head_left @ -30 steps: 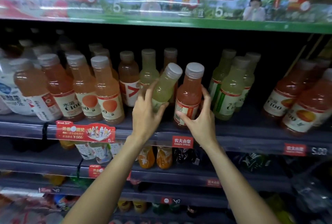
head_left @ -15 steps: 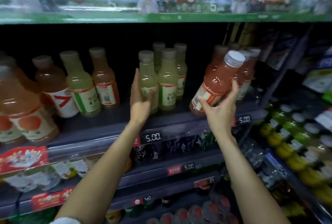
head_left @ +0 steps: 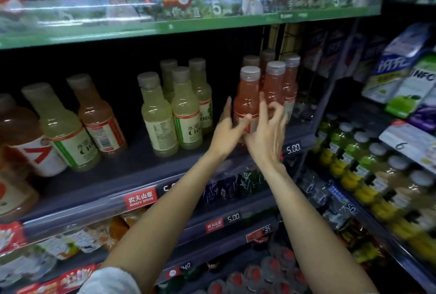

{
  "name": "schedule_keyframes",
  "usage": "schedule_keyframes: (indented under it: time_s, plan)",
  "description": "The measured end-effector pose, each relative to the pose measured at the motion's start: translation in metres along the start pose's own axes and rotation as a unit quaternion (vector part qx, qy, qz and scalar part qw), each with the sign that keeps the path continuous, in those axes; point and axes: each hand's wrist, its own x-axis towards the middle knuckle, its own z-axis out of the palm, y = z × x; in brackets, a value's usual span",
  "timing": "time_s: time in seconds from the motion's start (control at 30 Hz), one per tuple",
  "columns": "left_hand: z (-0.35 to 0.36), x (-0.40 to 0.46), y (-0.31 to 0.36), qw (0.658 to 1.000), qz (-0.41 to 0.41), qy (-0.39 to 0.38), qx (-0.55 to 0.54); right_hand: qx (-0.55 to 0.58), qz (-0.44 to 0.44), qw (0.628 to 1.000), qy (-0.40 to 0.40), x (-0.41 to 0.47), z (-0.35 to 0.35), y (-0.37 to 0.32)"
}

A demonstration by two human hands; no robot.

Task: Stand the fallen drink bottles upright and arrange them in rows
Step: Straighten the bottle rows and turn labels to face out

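1. My white sleeve cuff point(head_left: 111, 279) shows at the near bottom edge, and both bare forearms reach up and away to the middle shelf point(head_left: 132, 173).
2. My left hand point(head_left: 227, 132) has its thumb pressed on the label of the front pink drink bottle point(head_left: 247, 102), fingers straight up along the bottle's left side.
3. My right hand point(head_left: 266, 133) sits just right of it, fingers loosely curled against the same bottle and its neighbour; I cannot tell if they truly clasp it.
4. That bottle stands upright near the shelf's right end, full of pink juice with a grey cap, at the front of a cluster of pink bottles point(head_left: 280, 81) running back.
5. Left of them, four pale yellow-green bottles point(head_left: 175, 107) stand upright in two short rows.
6. Further left stand one yellow-green bottle point(head_left: 63, 128) and one orange-brown bottle point(head_left: 99, 116).
7. Farthest, above, is the green shelf banner point(head_left: 188, 10).
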Motion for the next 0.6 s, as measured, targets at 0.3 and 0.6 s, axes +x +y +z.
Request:
schedule_keyframes:
  time_s: [0.3,0.6]
  plan:
    - [0.026,0.018,-0.004,0.996,0.021,0.071,-0.057,0.192,0.031,0.978,-0.071,0.007,-0.005,0.053]
    - [0.028,0.019,-0.002,0.988,-0.007,0.045,-0.145,0.198,0.093,0.974,-0.062,0.032,-0.009,0.062]
